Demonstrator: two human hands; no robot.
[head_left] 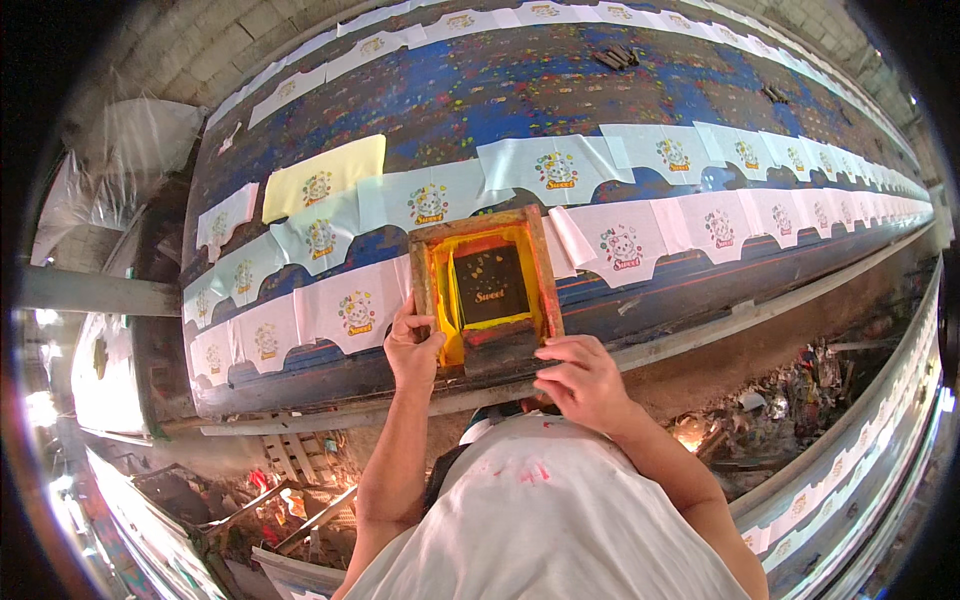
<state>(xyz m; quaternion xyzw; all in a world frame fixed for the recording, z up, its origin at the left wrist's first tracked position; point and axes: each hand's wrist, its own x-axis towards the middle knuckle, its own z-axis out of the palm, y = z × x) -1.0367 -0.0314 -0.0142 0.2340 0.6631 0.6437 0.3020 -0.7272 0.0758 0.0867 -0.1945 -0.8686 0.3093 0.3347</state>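
Observation:
A wooden-framed printing screen (420, 272), smeared yellow and orange on the inside, lies over the row of pink fabric pieces at the table's near edge. Its dark mesh (490, 280) shows a small design. My left hand (412, 345) grips the frame's left side near its lower corner, thumb toward the inside. My right hand (585, 380) is at the frame's lower right corner, fingers loosely curled and apart, with nothing visible in them. Whether its fingertips touch the wood, I cannot tell. A printed pink piece (355, 290) lies left of the frame, another (640, 260) to its right.
The long dark table (450, 95) is spattered with paint. Rows of printed pale blue pieces (405, 185) and a yellow piece (350, 160) lie beyond the frame. Dark scraps (617, 57) sit farther back. A rail (690, 340) runs along the near edge; litter (780, 405) covers the ground at right.

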